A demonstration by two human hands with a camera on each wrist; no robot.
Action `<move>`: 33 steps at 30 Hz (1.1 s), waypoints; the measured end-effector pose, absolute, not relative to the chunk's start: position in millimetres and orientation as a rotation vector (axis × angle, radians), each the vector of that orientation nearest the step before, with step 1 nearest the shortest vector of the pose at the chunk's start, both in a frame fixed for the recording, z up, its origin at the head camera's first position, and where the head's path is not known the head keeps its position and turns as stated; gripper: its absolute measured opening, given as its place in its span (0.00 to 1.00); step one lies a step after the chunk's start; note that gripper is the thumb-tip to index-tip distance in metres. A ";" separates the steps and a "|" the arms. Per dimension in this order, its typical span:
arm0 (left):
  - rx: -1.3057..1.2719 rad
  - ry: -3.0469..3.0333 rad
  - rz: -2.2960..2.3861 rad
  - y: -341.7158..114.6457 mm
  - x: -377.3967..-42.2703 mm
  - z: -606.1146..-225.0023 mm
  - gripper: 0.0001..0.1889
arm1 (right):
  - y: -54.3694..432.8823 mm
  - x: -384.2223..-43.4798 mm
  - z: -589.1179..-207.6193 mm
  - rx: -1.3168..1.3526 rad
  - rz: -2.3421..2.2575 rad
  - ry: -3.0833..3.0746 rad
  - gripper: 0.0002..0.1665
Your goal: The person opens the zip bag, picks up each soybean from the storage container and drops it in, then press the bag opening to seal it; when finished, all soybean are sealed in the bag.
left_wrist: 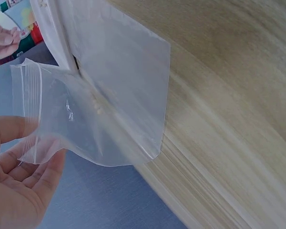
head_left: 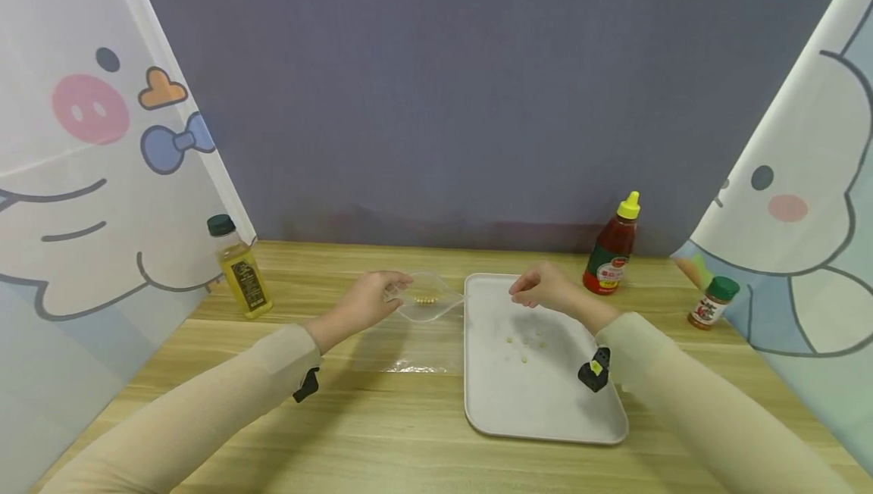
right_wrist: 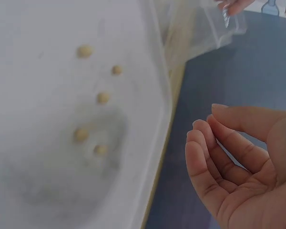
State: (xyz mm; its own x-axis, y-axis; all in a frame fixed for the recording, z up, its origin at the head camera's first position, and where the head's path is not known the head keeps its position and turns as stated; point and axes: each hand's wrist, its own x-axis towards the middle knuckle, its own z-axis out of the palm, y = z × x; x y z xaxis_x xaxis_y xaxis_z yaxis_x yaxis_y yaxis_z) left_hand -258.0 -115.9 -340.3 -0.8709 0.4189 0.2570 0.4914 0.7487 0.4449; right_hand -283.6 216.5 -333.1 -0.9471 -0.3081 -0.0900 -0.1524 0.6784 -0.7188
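Observation:
My left hand (head_left: 371, 301) grips the rim of a clear zip bag (left_wrist: 119, 76), thumb and fingers on the zip strip in the left wrist view. The bag lies on the table with its mouth spread apart, and several small pale yellow beans (head_left: 426, 300) show inside. Over the far part of a white tray (head_left: 546, 411) hovers my right hand (head_left: 546, 289). Its fingers are loosely bent, thumb tip close to the index fingertip, and no object shows between them in the right wrist view. Several more round beans (right_wrist: 103, 98) lie scattered on the tray below.
An oil bottle (head_left: 244, 274) with a dark green cap stands at the left. Behind the tray, to the right, is a red sauce bottle (head_left: 610, 251) with a yellow nozzle. A small green-lidded jar (head_left: 712, 303) sits farther right. A grey backdrop rises behind the wooden table (head_left: 327, 433).

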 end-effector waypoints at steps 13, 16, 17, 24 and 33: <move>-0.716 -2.823 -0.770 -116.4 -257.4 -338.8 0.22 | 254.3 -282.3 -359.8 -0.382 -0.953 2.686 0.09; -0.725 -2.814 -0.761 -117.0 -257.2 -339.0 0.22 | 258.0 -280.8 -366.2 -0.413 -0.970 2.628 0.09; -0.728 -2.812 -0.755 -117.2 -257.2 -339.3 0.22 | 258.7 -280.2 -368.2 -0.413 -0.984 2.606 0.09; -0.728 -2.817 -0.744 -118.1 -257.4 -341.2 0.22 | 260.7 -279.7 -377.5 -0.469 -1.060 2.539 0.10; -0.733 -2.816 -0.754 -117.7 -258.5 -341.0 0.22 | 264.4 -282.7 -382.0 -0.513 -1.083 2.542 0.08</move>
